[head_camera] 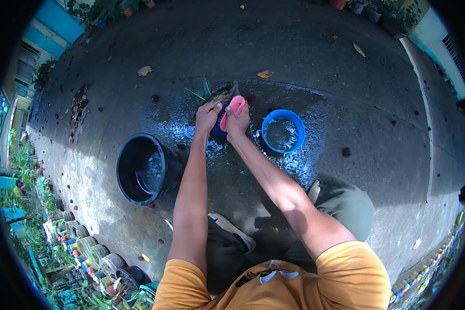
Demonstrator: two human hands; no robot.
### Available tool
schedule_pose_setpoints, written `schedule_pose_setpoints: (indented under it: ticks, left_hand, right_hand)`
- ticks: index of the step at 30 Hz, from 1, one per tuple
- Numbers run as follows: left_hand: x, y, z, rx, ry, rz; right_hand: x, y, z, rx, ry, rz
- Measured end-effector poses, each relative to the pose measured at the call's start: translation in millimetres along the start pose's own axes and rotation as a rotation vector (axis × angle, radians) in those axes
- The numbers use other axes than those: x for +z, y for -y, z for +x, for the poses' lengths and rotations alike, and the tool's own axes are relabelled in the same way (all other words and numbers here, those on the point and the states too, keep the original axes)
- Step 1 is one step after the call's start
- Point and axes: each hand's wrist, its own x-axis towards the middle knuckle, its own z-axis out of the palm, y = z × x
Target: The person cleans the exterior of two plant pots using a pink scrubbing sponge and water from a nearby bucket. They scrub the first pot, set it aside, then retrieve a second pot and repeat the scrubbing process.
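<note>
A pink scrub brush (233, 112) with a looped handle is gripped in my right hand (238, 121). Its bristles face a dark blue plant pot (218, 131), which is mostly hidden behind both hands. My left hand (208, 115) holds the pot near its rim. Green leaves (201, 91) and brown dry matter (223, 93) stick out of the pot's far side. Right of my hands stands a round blue container (283, 131) with water in it. To the left, a black plastic bucket (141, 169) leans over, its mouth towards the left, some water inside.
Wet concrete (255, 162) surrounds the pot and containers. My shoes (232, 231) are close behind them. Dry leaves lie about, one (265, 74) beyond the pot. Potted plants and painted containers (87, 248) line the lower left edge; more pots (372, 13) stand at the upper right.
</note>
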Motion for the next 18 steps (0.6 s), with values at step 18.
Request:
schedule_pose_setpoints:
  ticks: [18]
  left_hand:
    - [3, 19, 17, -0.032, 0.021, -0.118]
  right_hand:
    - [8, 19, 13, 0.028, 0.049, 0.083]
